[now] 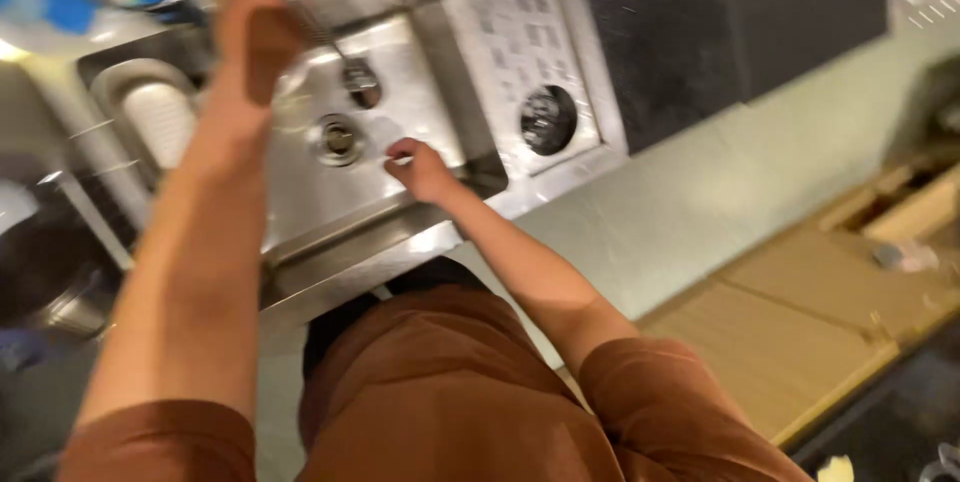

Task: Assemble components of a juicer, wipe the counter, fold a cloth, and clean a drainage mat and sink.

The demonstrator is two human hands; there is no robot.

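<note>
My left hand [252, 37] reaches far over the steel sink [440, 52] to the top of a flexible metal faucet hose [300, 7]; blur hides its fingers. The spray head [361, 80] hangs over the basin above the round drain [338, 139]. My right hand [420, 168] hovers low at the sink's near right corner. Its fingers are curled in and I see nothing in them. Both forearms are bare, below brown sleeves.
A white ribbed tub [160, 120] sits in the sink's left part. A steel drainboard [520, 22] with a round hole [548, 120] lies to the right, then a black cooktop [720, 22] and pale green counter [720, 192]. Brown boards [800, 322] lie lower right.
</note>
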